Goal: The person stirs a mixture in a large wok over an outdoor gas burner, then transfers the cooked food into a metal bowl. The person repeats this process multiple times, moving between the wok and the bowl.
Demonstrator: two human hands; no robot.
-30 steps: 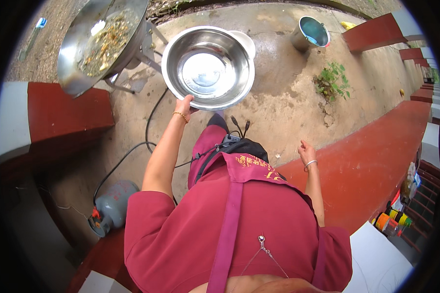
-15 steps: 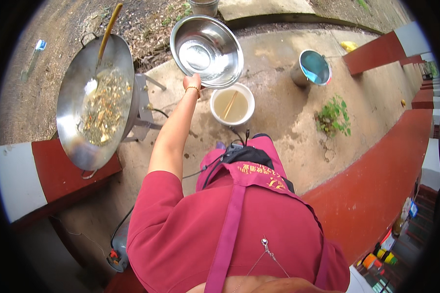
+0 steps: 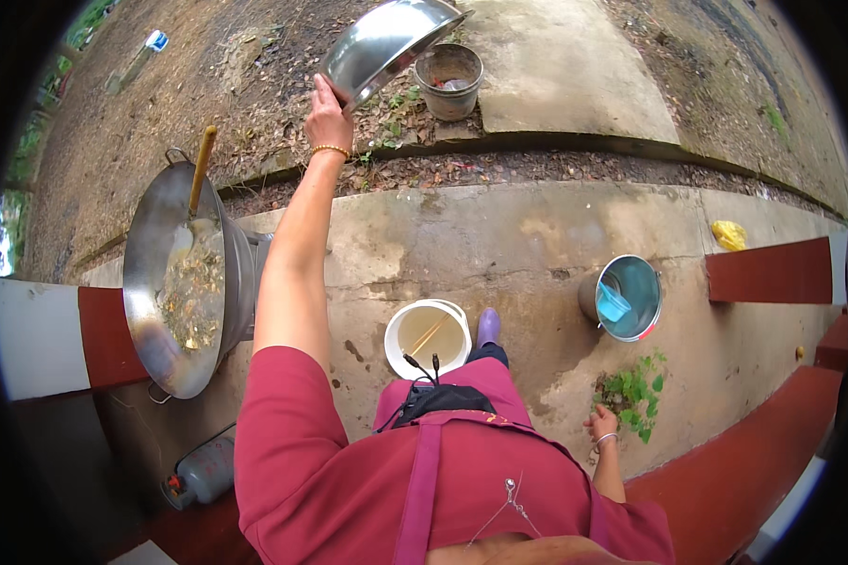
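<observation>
Out beyond the right hand (image 3: 602, 427), loose near a leafy green plant (image 3: 635, 390), the left hand (image 3: 329, 119) clamps a shiny round steel basin (image 3: 384, 45), tilted!

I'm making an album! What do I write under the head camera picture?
Left hand holds out a tilted metal basin; a wok of food stands at left.
</observation>
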